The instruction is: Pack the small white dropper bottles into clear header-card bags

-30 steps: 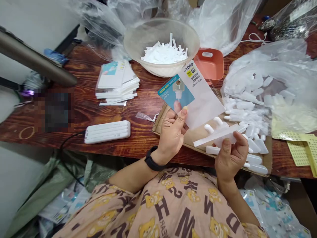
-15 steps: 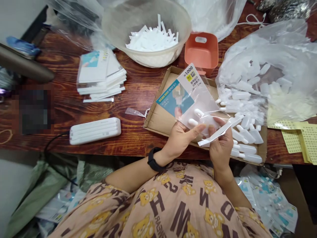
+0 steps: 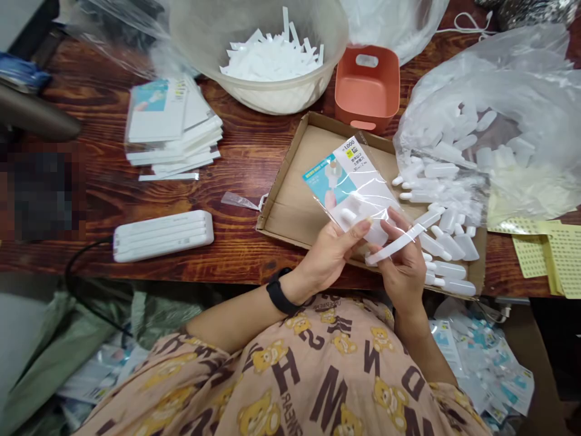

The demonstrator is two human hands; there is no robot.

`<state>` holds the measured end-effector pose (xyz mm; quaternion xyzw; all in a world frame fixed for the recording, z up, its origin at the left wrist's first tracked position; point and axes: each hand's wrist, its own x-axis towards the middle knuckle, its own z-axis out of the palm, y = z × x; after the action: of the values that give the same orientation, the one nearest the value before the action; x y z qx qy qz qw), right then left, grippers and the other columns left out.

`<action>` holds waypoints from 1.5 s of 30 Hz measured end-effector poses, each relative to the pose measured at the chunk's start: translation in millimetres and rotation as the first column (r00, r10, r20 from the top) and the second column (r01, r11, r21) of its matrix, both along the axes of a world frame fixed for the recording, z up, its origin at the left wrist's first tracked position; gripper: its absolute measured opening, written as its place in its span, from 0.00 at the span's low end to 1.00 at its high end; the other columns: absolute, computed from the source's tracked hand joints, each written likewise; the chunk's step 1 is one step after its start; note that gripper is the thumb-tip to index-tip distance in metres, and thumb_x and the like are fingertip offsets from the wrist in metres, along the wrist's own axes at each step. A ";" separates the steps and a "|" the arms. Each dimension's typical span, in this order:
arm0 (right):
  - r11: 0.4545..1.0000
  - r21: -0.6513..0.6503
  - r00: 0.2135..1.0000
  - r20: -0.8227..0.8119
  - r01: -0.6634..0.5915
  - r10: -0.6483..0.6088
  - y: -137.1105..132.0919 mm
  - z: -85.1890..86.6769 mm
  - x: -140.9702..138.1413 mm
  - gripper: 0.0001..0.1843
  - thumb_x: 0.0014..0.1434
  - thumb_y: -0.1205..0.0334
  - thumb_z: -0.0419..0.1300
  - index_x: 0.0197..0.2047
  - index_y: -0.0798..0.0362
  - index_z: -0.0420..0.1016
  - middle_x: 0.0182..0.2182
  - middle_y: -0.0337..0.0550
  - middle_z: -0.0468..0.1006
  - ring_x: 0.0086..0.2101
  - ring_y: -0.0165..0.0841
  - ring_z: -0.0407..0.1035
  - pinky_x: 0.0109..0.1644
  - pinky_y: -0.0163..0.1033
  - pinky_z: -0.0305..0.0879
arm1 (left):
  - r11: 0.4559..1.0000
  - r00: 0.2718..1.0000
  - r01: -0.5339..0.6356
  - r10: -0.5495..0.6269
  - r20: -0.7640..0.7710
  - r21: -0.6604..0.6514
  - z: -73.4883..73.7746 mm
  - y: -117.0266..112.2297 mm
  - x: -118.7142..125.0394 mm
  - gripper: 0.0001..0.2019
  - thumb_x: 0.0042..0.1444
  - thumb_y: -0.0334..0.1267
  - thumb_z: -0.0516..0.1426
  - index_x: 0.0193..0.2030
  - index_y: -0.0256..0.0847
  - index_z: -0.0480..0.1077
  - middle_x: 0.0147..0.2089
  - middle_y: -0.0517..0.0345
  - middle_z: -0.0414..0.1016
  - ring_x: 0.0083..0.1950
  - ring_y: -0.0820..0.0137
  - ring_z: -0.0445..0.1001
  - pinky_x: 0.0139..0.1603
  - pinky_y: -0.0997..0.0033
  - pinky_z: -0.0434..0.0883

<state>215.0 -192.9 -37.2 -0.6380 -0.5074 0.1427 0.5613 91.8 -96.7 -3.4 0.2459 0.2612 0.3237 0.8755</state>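
A clear plastic bag with a blue-and-white printed card (image 3: 363, 169) is held over the shallow cardboard tray (image 3: 284, 200). Gripping the bag's lower left part is my left hand (image 3: 329, 254), its thumb pressed on the plastic. My right hand (image 3: 403, 272) pinches the open end by its white flap strip (image 3: 397, 245). Small translucent white bottles show through the plastic between my hands, partly covered by fingers. More such bottles (image 3: 451, 245) lie in the tray's right side, close to my right hand.
A large bowl of white strips (image 3: 272, 60) and an orange bin (image 3: 367, 85) stand behind the tray. At left are stacked card packets (image 3: 158, 127) and a white power strip (image 3: 163, 236). To the right lie a plastic bag of bottles (image 3: 481, 139) and yellow sticker sheets (image 3: 567, 260).
The bag's far end has come down toward me, and the card is angled flatter. Both hands keep hold, with the right fingers shifted slightly at the flap. The whole view has moved a little.
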 end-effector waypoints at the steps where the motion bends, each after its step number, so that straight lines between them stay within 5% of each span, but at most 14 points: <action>1: 0.999 0.035 1.000 0.023 0.016 -0.016 0.4 -0.6 -0.4 0.26 0.67 0.61 0.71 0.66 0.37 0.79 0.67 0.44 0.77 0.68 0.44 0.71 0.67 0.55 0.78 | 1.000 1.000 0.025 -0.025 -0.002 0.004 -0.7 -1.1 -0.6 0.23 0.54 0.48 0.77 0.53 0.42 0.83 0.51 0.55 0.88 0.53 0.65 0.85 0.58 0.69 0.78; 5: 0.997 0.080 0.999 0.033 0.011 -0.014 1.2 0.9 -1.0 0.30 0.66 0.63 0.72 0.69 0.35 0.77 0.67 0.43 0.78 0.66 0.43 0.74 0.62 0.52 0.82 | 0.995 0.995 0.101 -0.101 -0.020 0.007 -1.4 10.6 -7.9 0.23 0.51 0.47 0.78 0.50 0.40 0.84 0.47 0.53 0.89 0.50 0.64 0.85 0.56 0.69 0.78; 12: 0.986 -0.014 0.945 0.283 -0.165 0.162 -0.1 4.9 2.2 0.37 0.75 0.64 0.60 0.81 0.34 0.57 0.75 0.46 0.67 0.73 0.44 0.64 0.75 0.57 0.70 | 0.991 0.991 -0.135 0.135 -0.005 0.010 5.9 27.5 -6.9 0.31 0.52 0.41 0.78 0.62 0.46 0.78 0.47 0.61 0.87 0.49 0.68 0.84 0.50 0.73 0.78; 15: 0.995 0.026 0.979 0.181 -0.100 0.094 -1.4 -1.8 -0.3 0.33 0.73 0.61 0.64 0.77 0.32 0.66 0.74 0.45 0.69 0.69 0.45 0.70 0.68 0.56 0.77 | 0.991 0.992 -0.129 0.129 0.007 0.029 5.6 18.4 -3.3 0.37 0.52 0.45 0.78 0.68 0.51 0.73 0.51 0.60 0.87 0.52 0.65 0.85 0.52 0.70 0.79; 18: 1.000 0.010 1.000 0.013 -0.014 0.014 -0.1 -9.4 -3.1 0.37 0.71 0.57 0.67 0.78 0.35 0.63 0.68 0.48 0.76 0.48 0.38 0.81 0.50 0.48 0.85 | 0.995 0.996 -0.093 0.093 0.000 0.030 2.6 8.2 -0.8 0.39 0.51 0.48 0.78 0.69 0.50 0.72 0.51 0.59 0.87 0.50 0.63 0.86 0.52 0.68 0.80; 20: 1.000 -0.005 0.998 0.062 0.025 -0.025 2.7 -12.0 -4.1 0.37 0.71 0.55 0.67 0.78 0.38 0.62 0.66 0.50 0.78 0.42 0.35 0.80 0.48 0.47 0.84 | 0.998 0.998 -0.055 0.055 0.005 0.017 0.4 2.9 0.9 0.38 0.52 0.48 0.78 0.68 0.48 0.73 0.49 0.58 0.88 0.50 0.63 0.87 0.53 0.67 0.81; 25: 0.977 0.119 0.888 0.409 0.176 -0.210 10.9 -11.6 -8.7 0.37 0.69 0.51 0.69 0.77 0.42 0.64 0.64 0.52 0.77 0.58 0.46 0.76 0.60 0.57 0.80 | 0.996 0.997 -0.071 0.072 0.032 -0.049 -0.2 -3.9 5.5 0.34 0.56 0.42 0.76 0.68 0.48 0.73 0.51 0.57 0.87 0.53 0.61 0.86 0.60 0.61 0.80; 32: 0.882 0.320 0.723 0.509 0.345 -0.467 10.5 -13.3 -19.7 0.37 0.67 0.47 0.71 0.73 0.49 0.69 0.52 0.53 0.79 0.52 0.46 0.77 0.57 0.57 0.79 | 0.995 0.995 -0.072 0.076 0.059 -0.069 6.9 -11.9 9.2 0.36 0.55 0.41 0.76 0.68 0.49 0.71 0.50 0.58 0.87 0.55 0.60 0.86 0.64 0.58 0.78; 39: 0.895 0.306 0.774 0.459 0.324 -0.437 6.0 -16.6 -21.9 0.35 0.68 0.51 0.70 0.74 0.46 0.70 0.51 0.50 0.75 0.49 0.43 0.77 0.54 0.53 0.80 | 0.987 0.988 -0.139 0.143 0.050 -0.080 11.3 -9.5 7.9 0.34 0.54 0.38 0.77 0.66 0.50 0.73 0.47 0.62 0.87 0.47 0.69 0.86 0.55 0.69 0.81; 45: 0.900 0.250 0.810 0.396 0.358 -0.432 1.9 -17.4 -21.1 0.37 0.69 0.44 0.67 0.76 0.42 0.68 0.59 0.53 0.68 0.60 0.51 0.69 0.67 0.66 0.71 | 0.981 0.991 -0.133 0.134 -0.001 -0.140 12.4 -10.2 4.3 0.31 0.54 0.38 0.76 0.64 0.46 0.76 0.49 0.59 0.87 0.52 0.60 0.87 0.60 0.58 0.81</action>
<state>193.9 -191.0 -54.6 -0.6967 -0.4871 -0.1680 0.4992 96.1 -106.9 9.0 0.1646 0.2956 0.3637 0.8679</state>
